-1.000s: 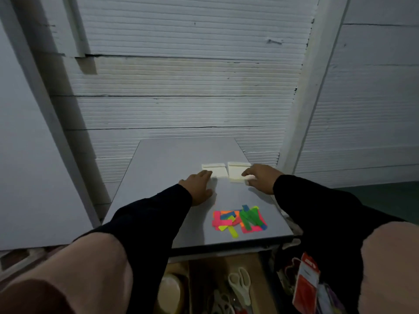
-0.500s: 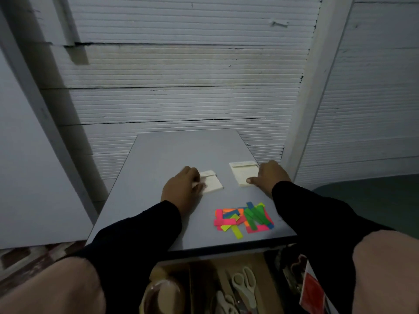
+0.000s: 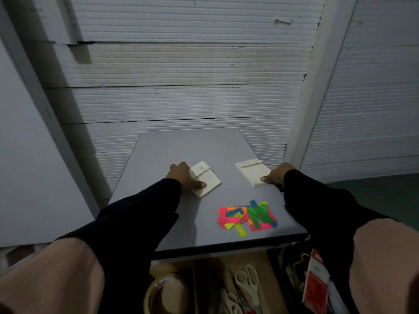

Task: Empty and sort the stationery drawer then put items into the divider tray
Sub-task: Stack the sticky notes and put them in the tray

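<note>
Two cream paper pads lie on the grey table point(image 3: 181, 148). My left hand point(image 3: 182, 176) holds the left pad point(image 3: 207, 177), with the thumb across its near part and the fingers at its left edge. At the table's right edge, my right hand point(image 3: 275, 175) rests beside the right pad point(image 3: 251, 171), its thumb tip touching the pad's near corner. A pile of neon sticky flags point(image 3: 247, 215) in pink, green, yellow, orange and blue lies near the front right of the table.
Below the table's front edge the open drawer point(image 3: 269, 268) holds white-handled scissors point(image 3: 248, 282) and a tape roll point(image 3: 165, 295). A red packet point(image 3: 316, 282) sits at the lower right. White ribbed panels stand behind the table.
My left hand has slid the left pad leftward and nearer, away from the right pad, turning it askew. My right hand has stayed at the right pad.
</note>
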A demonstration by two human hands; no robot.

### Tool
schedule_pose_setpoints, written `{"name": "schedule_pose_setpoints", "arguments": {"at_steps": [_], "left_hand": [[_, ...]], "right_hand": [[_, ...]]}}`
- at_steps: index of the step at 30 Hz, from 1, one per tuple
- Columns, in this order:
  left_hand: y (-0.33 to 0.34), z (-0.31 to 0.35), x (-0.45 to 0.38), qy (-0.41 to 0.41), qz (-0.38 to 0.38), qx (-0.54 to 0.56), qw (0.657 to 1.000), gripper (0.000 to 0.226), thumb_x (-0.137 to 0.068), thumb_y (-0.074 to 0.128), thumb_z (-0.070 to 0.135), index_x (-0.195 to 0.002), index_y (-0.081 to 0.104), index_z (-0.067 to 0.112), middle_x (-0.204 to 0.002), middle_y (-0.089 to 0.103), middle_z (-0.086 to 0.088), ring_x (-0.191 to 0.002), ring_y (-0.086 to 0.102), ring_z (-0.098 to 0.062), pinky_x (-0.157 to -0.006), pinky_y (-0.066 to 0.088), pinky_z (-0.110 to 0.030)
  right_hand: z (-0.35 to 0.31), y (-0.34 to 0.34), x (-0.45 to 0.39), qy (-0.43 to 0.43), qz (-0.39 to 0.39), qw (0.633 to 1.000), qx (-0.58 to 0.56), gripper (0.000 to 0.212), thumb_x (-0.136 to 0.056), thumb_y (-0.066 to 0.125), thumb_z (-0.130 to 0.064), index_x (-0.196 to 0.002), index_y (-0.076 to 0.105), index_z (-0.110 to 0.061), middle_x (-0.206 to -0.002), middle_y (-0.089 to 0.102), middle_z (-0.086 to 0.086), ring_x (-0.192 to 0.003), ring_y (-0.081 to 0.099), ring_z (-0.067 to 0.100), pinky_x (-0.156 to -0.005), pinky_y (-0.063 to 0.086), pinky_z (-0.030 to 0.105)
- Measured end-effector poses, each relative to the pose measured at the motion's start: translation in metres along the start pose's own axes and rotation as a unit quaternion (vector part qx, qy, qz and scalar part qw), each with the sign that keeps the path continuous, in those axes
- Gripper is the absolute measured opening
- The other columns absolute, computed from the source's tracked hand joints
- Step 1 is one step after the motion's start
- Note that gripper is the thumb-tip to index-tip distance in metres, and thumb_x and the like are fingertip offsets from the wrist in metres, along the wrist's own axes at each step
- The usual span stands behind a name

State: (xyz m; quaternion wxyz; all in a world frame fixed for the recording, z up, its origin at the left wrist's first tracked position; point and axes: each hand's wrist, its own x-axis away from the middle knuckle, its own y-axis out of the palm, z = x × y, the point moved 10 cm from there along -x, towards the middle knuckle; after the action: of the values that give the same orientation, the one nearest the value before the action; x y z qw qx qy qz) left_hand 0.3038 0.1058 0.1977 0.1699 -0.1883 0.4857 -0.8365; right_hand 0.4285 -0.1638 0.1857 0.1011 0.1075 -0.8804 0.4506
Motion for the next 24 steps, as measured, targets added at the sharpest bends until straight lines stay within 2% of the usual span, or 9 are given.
{"name": "schedule_pose_setpoints", "arguments": {"at_steps": [2, 4, 7, 9, 12, 14, 17, 20, 24], "left_hand": [[-0.006, -0.006, 0.001, -0.002, 0.016, 0.072, 0.997, 0.070, -0.075, 0.077, 0.032, -0.126, 0.041, 0.002, -0.129, 0.049, -0.017, -0.119, 0.049, -0.032, -0.091, 0.042, -0.035], [-0.010, -0.012, 0.004, -0.010, 0.023, 0.156, 0.987, 0.065, -0.073, 0.080, 0.025, -0.122, 0.043, 0.002, -0.124, 0.052, -0.017, -0.114, 0.052, -0.034, -0.089, 0.049, -0.039], [-0.013, -0.020, 0.014, -0.024, 0.017, 0.273, 0.962, 0.040, -0.074, 0.079, 0.012, -0.102, 0.051, 0.004, -0.105, 0.056, -0.016, -0.088, 0.062, -0.032, -0.061, 0.058, -0.037], [-0.014, -0.019, 0.025, -0.026, 0.002, 0.345, 0.938, 0.027, -0.077, 0.074, 0.004, -0.086, 0.049, 0.007, -0.089, 0.058, -0.016, -0.061, 0.061, -0.023, -0.039, 0.051, -0.023], [-0.023, -0.012, 0.046, -0.016, -0.011, 0.414, 0.910, 0.041, -0.078, 0.073, 0.000, -0.109, 0.047, 0.002, -0.085, 0.059, -0.016, -0.039, 0.061, -0.013, -0.035, 0.047, -0.019], [-0.027, -0.007, 0.063, -0.008, -0.022, 0.432, 0.902, 0.047, -0.078, 0.073, -0.001, -0.113, 0.042, 0.005, -0.086, 0.060, -0.015, -0.039, 0.061, -0.011, -0.037, 0.049, -0.018], [-0.029, 0.004, 0.098, 0.012, -0.041, 0.431, 0.902, 0.044, -0.079, 0.071, -0.002, -0.109, 0.041, 0.010, -0.083, 0.059, -0.008, -0.052, 0.061, -0.014, -0.042, 0.053, -0.020], [-0.023, 0.012, 0.128, 0.026, -0.065, 0.427, 0.902, 0.043, -0.079, 0.068, -0.005, -0.109, 0.042, 0.010, -0.083, 0.058, -0.007, -0.062, 0.059, -0.017, -0.044, 0.054, -0.022], [-0.002, 0.013, 0.171, 0.018, -0.107, 0.424, 0.899, 0.046, -0.079, 0.066, -0.010, -0.112, 0.041, 0.010, -0.088, 0.057, -0.009, -0.069, 0.060, -0.021, -0.045, 0.055, -0.027]], "right_hand": [[0.009, 0.000, -0.001, 0.007, -0.021, 0.994, -0.107, 0.040, -0.084, 0.069, -0.013, -0.120, 0.057, 0.001, -0.120, 0.056, 0.017, -0.097, 0.049, 0.019, -0.080, 0.046, 0.032], [0.018, -0.004, 0.003, 0.032, -0.017, 0.982, -0.186, 0.009, -0.083, 0.067, -0.002, -0.086, 0.059, -0.006, -0.097, 0.055, 0.013, -0.082, 0.052, 0.022, -0.074, 0.051, 0.030], [0.031, -0.009, 0.013, 0.067, 0.015, 0.950, -0.305, 0.029, -0.084, 0.059, 0.012, -0.063, 0.045, -0.002, -0.068, 0.048, 0.011, -0.057, 0.045, 0.022, -0.031, 0.042, 0.016], [0.033, -0.007, 0.024, 0.077, 0.008, 0.933, -0.351, 0.028, -0.086, 0.054, 0.015, -0.064, 0.044, 0.001, -0.066, 0.047, 0.013, -0.054, 0.046, 0.024, -0.025, 0.039, 0.018], [0.030, -0.010, 0.046, 0.068, -0.004, 0.913, -0.401, 0.018, -0.088, 0.050, 0.016, -0.073, 0.049, 0.005, -0.070, 0.050, 0.015, -0.047, 0.053, 0.026, -0.026, 0.042, 0.020], [0.024, -0.010, 0.066, 0.060, -0.026, 0.894, -0.444, 0.010, -0.088, 0.047, 0.017, -0.094, 0.054, 0.012, -0.082, 0.054, 0.018, -0.057, 0.052, 0.027, -0.027, 0.044, 0.023], [0.019, -0.015, 0.099, 0.041, -0.041, 0.872, -0.487, 0.035, -0.089, 0.043, 0.018, -0.124, 0.045, 0.016, -0.105, 0.054, 0.023, -0.071, 0.055, 0.032, -0.030, 0.048, 0.025], [0.016, -0.016, 0.130, 0.032, -0.055, 0.855, -0.515, 0.035, -0.089, 0.040, 0.020, -0.123, 0.046, 0.012, -0.130, 0.050, 0.028, -0.106, 0.056, 0.042, -0.034, 0.050, 0.025], [0.027, -0.011, 0.171, 0.038, -0.076, 0.841, -0.534, 0.036, -0.088, 0.039, 0.020, -0.121, 0.047, 0.008, -0.134, 0.047, 0.029, -0.105, 0.055, 0.040, -0.036, 0.051, 0.024]]}}
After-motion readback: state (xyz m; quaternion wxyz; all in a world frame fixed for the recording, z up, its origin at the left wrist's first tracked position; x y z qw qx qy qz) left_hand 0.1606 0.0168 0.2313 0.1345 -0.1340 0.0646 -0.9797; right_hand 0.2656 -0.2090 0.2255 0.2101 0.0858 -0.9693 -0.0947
